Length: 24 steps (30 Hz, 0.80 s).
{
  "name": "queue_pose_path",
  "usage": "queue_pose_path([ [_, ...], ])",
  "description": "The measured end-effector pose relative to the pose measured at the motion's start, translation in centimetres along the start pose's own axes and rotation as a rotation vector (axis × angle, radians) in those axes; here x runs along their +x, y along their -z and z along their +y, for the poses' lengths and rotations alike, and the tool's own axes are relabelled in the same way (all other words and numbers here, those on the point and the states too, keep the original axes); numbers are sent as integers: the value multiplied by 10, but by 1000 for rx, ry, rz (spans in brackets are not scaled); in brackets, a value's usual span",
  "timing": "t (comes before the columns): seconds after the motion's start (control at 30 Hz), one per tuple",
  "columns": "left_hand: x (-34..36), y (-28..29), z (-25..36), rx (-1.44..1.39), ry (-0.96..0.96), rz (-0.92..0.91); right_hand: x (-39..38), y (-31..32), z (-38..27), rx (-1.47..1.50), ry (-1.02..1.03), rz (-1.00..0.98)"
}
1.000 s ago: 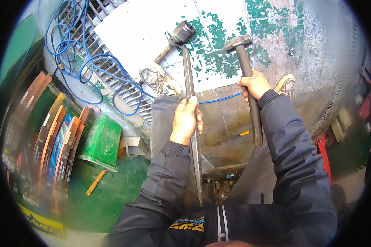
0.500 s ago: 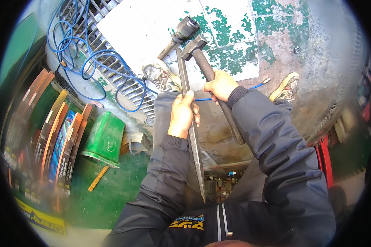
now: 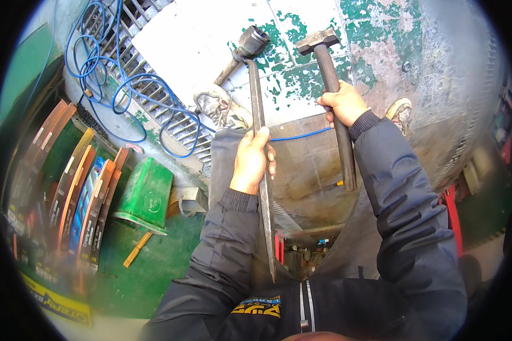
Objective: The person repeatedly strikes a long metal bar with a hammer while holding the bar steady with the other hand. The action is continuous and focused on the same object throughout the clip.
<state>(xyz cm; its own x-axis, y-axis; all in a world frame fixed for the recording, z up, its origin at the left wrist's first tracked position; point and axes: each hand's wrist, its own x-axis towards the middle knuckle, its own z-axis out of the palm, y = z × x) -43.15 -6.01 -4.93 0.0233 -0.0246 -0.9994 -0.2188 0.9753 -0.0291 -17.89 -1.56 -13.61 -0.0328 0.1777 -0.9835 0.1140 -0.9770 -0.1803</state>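
Note:
My left hand (image 3: 249, 162) is closed round a long metal pry bar (image 3: 268, 219). The bar's narrow lower end points toward my jacket, and its upper end is beside a dark-headed mallet (image 3: 254, 42) on the floor. In my right hand (image 3: 347, 105) is a hammer (image 3: 328, 71) with a blocky steel head and a dark handle. My fingers grip it partway along the handle. The hammer head is up and away from me, to the right of the bar and apart from it.
A blue hose (image 3: 135, 85) lies coiled over a metal floor grating (image 3: 182, 122) on the left. Near it are an upturned green bin (image 3: 148, 190), a bundle of thin sticks (image 3: 137, 249) and a rack of boxes (image 3: 91, 210). My shoes (image 3: 224, 108) stand by pale boards with flaking green paint.
My right hand has moved right with the hammer, so its head is now away from the bar's upper end. My left hand and the bar have barely shifted.

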Motion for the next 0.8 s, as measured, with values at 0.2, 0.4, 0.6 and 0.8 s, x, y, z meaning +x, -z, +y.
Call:
queue_pose_path([
  [0.2,0,-4,0,28,-10,14,-4,-51,12,7,25,-85],
  [0.4,3,3,-2,-11,-1,29,-10,-77,10,-32,-3,-219],
  [0.6,-1,5,2,-52,3,-18,-12,-58,6,-34,55,-188],
  [0.8,-5,6,8,-27,-9,-29,-15,-60,-8,20,26,-125],
])
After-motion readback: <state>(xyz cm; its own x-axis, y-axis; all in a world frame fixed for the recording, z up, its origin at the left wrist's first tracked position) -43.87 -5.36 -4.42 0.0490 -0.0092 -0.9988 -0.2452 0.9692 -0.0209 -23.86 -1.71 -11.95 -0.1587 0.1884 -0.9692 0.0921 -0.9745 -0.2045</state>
